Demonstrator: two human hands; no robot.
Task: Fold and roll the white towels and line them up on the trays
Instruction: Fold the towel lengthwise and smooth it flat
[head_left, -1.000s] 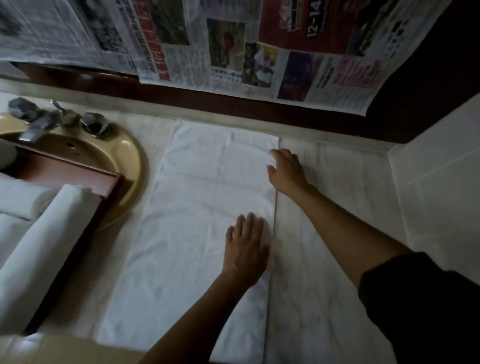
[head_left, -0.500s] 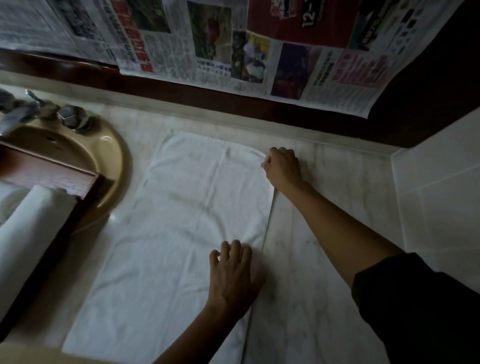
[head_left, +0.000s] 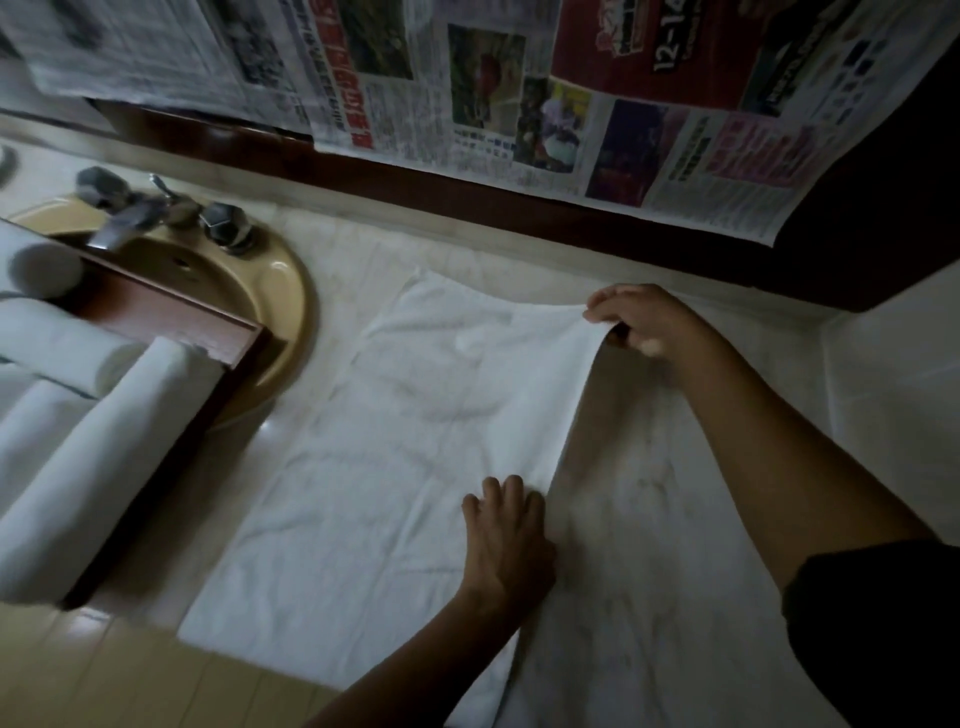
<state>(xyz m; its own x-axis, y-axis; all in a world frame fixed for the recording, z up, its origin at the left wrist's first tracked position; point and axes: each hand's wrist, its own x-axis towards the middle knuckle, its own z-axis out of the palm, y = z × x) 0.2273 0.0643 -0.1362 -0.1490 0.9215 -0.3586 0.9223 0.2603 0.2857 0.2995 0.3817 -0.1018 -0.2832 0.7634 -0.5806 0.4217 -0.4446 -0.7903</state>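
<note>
A white towel (head_left: 395, 467) lies spread on the pale marble counter, running from the back wall to the front edge. My right hand (head_left: 644, 322) pinches its far right corner and holds it lifted off the counter. Near the towel's right edge, my left hand (head_left: 506, 545) grips the cloth close to the counter, its fingers curled into the fabric. At the left, a dark wooden tray (head_left: 208, 332) sits across the sink and holds several rolled white towels (head_left: 98, 457).
A tan round sink (head_left: 275, 291) with a metal tap (head_left: 119, 218) sits at the back left. Newspaper sheets (head_left: 519, 93) hang on the back wall. A white tiled wall (head_left: 893, 374) closes the right side. Bare marble counter (head_left: 665, 509) lies right of the towel.
My right hand has lifted the towel's far right corner off the counter. My left hand has gone from lying flat to curling into the right edge. The towel now shows more wrinkles.
</note>
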